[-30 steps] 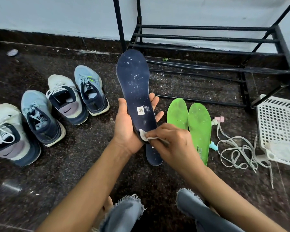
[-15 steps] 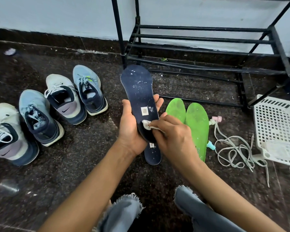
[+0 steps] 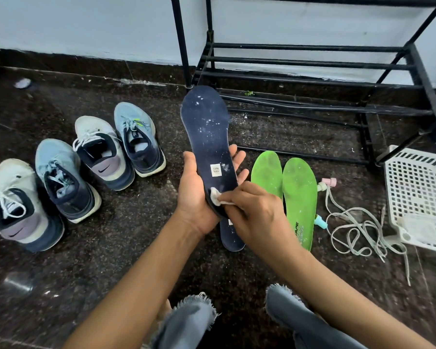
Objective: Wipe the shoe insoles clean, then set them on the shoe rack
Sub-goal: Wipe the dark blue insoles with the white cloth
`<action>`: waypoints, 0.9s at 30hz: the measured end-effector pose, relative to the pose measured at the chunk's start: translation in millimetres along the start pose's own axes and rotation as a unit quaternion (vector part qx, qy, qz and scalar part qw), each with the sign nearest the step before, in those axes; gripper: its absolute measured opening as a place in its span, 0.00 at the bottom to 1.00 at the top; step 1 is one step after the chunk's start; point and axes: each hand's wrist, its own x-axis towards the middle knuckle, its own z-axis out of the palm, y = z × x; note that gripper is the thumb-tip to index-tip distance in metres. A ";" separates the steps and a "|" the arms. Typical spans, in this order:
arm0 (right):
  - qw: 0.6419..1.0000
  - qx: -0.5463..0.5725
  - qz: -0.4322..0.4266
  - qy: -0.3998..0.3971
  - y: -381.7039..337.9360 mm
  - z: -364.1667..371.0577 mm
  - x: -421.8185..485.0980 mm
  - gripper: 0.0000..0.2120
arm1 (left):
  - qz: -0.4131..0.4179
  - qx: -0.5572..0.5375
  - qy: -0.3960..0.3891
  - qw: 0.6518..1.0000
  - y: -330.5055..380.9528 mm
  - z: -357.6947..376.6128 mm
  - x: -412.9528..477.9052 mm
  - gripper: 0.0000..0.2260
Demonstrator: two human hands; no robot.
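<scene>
The left hand (image 3: 196, 195) grips a dusty dark navy foam insole (image 3: 207, 132) at its middle, toe pointing toward the black metal shoe rack (image 3: 312, 61) at the far edge of the dark speckled stone floor (image 3: 111, 248). The right hand (image 3: 257, 212) pinches a small white wipe (image 3: 215, 196) against the insole's heel. A second navy insole (image 3: 233, 238) lies beneath the hands, and two bright green insoles (image 3: 298, 197) lie just right of it.
</scene>
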 end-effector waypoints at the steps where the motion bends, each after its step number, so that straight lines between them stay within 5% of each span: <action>1: 1.000 -0.006 -0.002 -0.009 0.1 -2.2 0.0 0.08 | 0.001 0.001 -0.006 1.000 0.9 0.4 -0.8 0.38; 5: 0.996 -0.088 -0.003 0.023 6.5 -7.0 13.9 0.06 | -0.008 0.014 -0.014 1.000 2.4 6.1 -0.6 0.38; 10: 1.000 -0.011 -0.004 0.025 -1.8 -1.4 7.2 0.08 | 0.000 0.002 -0.028 1.000 7.4 4.7 4.0 0.39; 27: 0.994 -0.060 -0.018 0.084 -11.4 -7.4 19.8 0.08 | -0.002 0.045 -0.043 0.998 12.7 17.4 -2.3 0.35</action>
